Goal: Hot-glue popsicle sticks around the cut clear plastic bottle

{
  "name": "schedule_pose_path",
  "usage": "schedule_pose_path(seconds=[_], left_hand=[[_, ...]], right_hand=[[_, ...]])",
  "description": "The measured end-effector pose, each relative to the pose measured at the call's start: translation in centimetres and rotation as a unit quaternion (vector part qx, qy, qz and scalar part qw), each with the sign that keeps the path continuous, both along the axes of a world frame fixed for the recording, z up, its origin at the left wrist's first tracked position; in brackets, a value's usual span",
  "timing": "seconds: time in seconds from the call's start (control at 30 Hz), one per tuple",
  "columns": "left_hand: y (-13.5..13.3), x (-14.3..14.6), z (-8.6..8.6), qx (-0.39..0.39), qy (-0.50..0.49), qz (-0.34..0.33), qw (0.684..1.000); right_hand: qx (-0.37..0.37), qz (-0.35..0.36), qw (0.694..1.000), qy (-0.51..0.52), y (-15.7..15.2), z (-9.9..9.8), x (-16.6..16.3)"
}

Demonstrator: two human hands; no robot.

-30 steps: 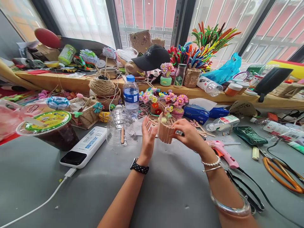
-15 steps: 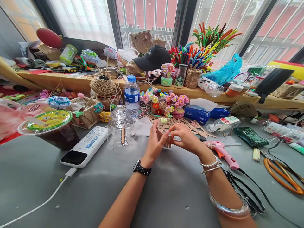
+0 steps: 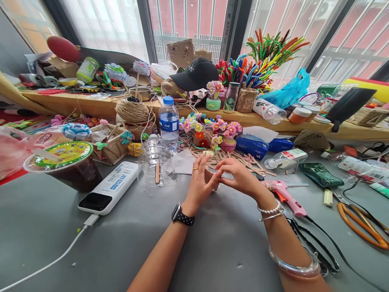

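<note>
I see both hands, left hand (image 3: 199,184) and right hand (image 3: 240,176), closed around the small craft-stick pot (image 3: 212,178) just above the grey table (image 3: 121,251) beside the pink glue gun (image 3: 284,194); I judge it light, stiff and fragile at glued joints, best gripped by its side walls.

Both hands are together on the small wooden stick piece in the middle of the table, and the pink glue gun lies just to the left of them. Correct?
Not quite. The head view shows both hands, left and right, on the stick piece, but the glue gun lies to their right, beside the right wrist, not left.
</note>
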State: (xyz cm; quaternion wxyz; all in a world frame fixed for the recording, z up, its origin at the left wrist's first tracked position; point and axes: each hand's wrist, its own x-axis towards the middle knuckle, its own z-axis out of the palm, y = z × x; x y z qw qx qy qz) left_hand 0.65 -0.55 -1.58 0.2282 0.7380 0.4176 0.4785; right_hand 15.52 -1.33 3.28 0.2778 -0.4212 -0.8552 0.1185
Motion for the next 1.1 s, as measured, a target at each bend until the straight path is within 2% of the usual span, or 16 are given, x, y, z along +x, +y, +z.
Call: schedule_pose_path(seconds=[0.13, 0.27, 0.43, 0.57, 0.7, 0.83, 0.93, 1.0, 1.1], left_hand=[[0.1, -0.1, -0.1, 0.015, 0.004, 0.023, 1.0], [-0.2, -0.1, 0.2, 0.046, 0.015, 0.041, 0.998], [-0.9, -0.2, 1.2, 0.154, 0.018, 0.056, 0.986], [-1.4, -0.2, 1.6, 0.18, -0.011, 0.061, 0.982], [-1.4, -0.2, 1.8, 0.16, -0.075, 0.086, 0.98], [-1.4, -0.3, 1.8, 0.116, -0.137, 0.082, 0.98], [-1.4, -0.3, 1.6, 0.033, -0.19, 0.028, 0.981], [-1.4, -0.3, 1.5, -0.018, -0.215, -0.02, 0.976], [-1.4, -0.3, 1.4, -0.047, -0.234, -0.054, 0.97]], right_hand=[[-0.029, -0.013, 0.998, 0.045, -0.2, 1.0, 0.5], [-0.059, -0.035, 0.988, 0.139, -0.7, 2.1, 1.5], [-0.091, -0.101, 0.945, 0.296, -1.4, 2.7, 2.4], [-0.093, -0.113, 0.923, 0.356, -1.7, 2.9, 2.1], [-0.088, -0.121, 0.917, 0.37, -1.7, 2.9, 1.7], [-0.058, -0.13, 0.917, 0.373, -1.7, 2.7, 0.9], [-0.012, -0.123, 0.926, 0.356, -1.9, 2.7, -0.3], [0.015, -0.102, 0.944, 0.314, -2.0, 2.8, -1.0], [0.023, -0.059, 0.971, 0.231, -2.2, 2.9, -1.7]])
